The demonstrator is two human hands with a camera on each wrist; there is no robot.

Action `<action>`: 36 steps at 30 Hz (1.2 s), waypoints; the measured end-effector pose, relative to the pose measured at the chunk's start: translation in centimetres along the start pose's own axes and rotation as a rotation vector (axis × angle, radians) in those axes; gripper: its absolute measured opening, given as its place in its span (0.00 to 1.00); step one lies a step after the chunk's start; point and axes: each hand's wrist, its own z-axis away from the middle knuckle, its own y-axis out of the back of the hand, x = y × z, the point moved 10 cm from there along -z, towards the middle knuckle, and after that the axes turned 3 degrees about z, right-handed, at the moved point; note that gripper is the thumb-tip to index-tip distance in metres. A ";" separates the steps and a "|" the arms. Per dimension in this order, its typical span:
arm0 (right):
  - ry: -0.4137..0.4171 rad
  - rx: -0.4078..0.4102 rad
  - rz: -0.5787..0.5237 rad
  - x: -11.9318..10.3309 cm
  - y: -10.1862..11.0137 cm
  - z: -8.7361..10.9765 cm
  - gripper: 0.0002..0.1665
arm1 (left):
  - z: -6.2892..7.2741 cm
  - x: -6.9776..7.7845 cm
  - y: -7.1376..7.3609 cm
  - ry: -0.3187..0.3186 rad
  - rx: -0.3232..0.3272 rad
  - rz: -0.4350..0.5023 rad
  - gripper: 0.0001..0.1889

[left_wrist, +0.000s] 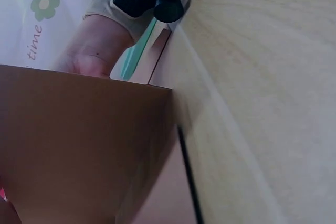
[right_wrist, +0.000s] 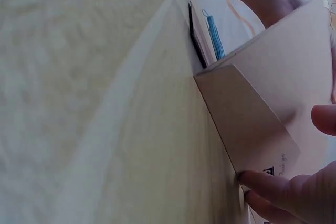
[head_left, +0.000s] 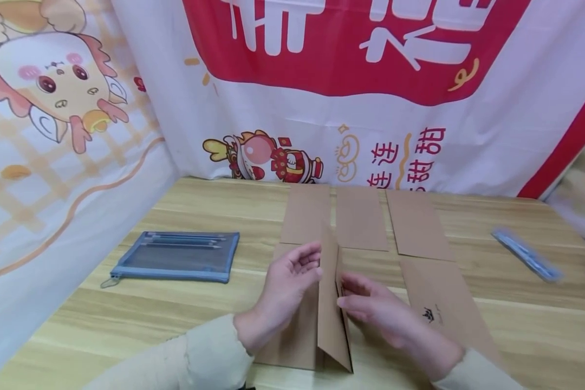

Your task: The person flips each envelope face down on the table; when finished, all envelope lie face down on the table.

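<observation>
A folded brown cardboard piece (head_left: 329, 303) stands on edge between my two hands. My left hand (head_left: 285, 287) is at its left side with loosely bent fingers, their tips at the panel's edge and partly hidden. From the right, my right hand (head_left: 390, 317) reaches to the other side. In the right wrist view, fingertips (right_wrist: 262, 184) touch the low edge of a panel with dark print, while the thumb (right_wrist: 324, 119) is held apart from them. The left wrist view shows a plain brown panel (left_wrist: 79, 135) rising from the table and covering part of the other hand.
Flat brown cardboard pieces (head_left: 307, 214) lie in a row at the back, and one with a crown print (head_left: 448, 309) lies at right. A blue zippered mesh pouch with pencils (head_left: 175, 257) lies left. A slim clear-wrapped blue item (head_left: 526, 254) lies far right.
</observation>
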 end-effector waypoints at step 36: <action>0.205 0.405 0.461 -6.2 2.6 5.0 0.37 | -1.4 0.7 -4.3 -0.069 -0.183 -0.139 0.21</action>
